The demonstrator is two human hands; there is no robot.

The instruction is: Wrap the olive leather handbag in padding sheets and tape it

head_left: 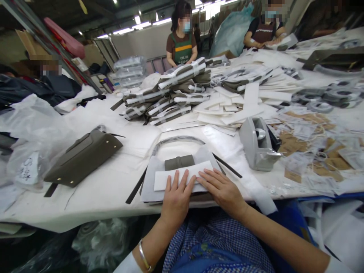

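Near the table's front edge lies a bag [148,185] covered by a pale sheet, its wrapped handle [179,140] arching toward the back. Dark straps stick out on both sides of it. A white foam strip [163,181] rests across the bag, just in front of an olive flap [179,162]. My left hand [178,195] lies flat on the strip with its fingers spread. Beside it, my right hand [222,187] is laid palm down on the strip's right part, fingers extended. Neither hand grips anything.
An olive bag [85,157] lies at the left by plastic bags [31,151]. A tape dispenser [256,146] stands right of my hands, near brown tags [324,151]. Wrapped straps [170,91] are piled behind. Two people [182,45] are across the table.
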